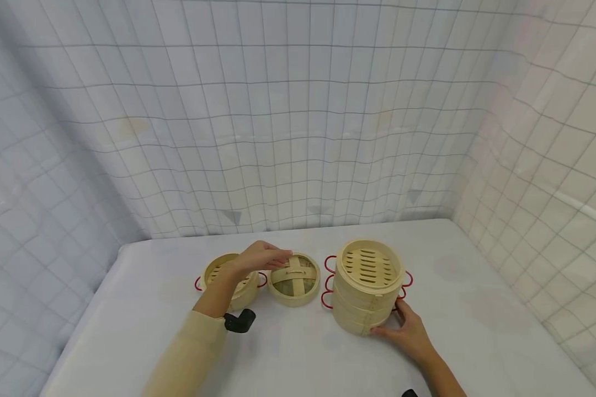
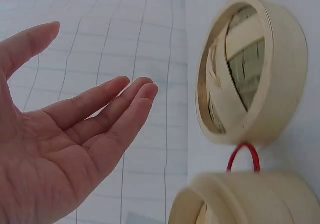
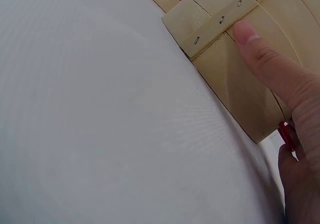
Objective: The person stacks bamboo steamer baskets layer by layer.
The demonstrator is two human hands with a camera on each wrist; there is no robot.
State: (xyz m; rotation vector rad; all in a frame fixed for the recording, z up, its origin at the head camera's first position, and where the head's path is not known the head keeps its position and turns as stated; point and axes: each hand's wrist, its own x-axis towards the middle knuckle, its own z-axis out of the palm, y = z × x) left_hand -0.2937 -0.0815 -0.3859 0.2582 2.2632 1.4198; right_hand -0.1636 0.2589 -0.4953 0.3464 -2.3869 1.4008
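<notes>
A tall stack of bamboo steamer tiers (image 1: 361, 303) with red side handles stands right of centre, its slatted top uncovered. My right hand (image 1: 411, 333) holds the lower right side of the stack; in the right wrist view the thumb of my right hand (image 3: 295, 104) lies on the bamboo wall (image 3: 235, 84), the fingers behind by a red handle. My left hand (image 1: 260, 257), fingers extended and holding nothing, is above a smaller steamer (image 1: 243, 298) and the round woven lid (image 1: 294, 280). In the left wrist view, my left hand (image 2: 75, 139) is apart from the lid (image 2: 285, 74).
The white table (image 1: 288, 353) carries the steamers and the lid side by side. White grid-patterned sheeting (image 1: 298, 110) rises behind the table and along both sides. A black wrist strap piece (image 1: 240, 321) sits on my left forearm.
</notes>
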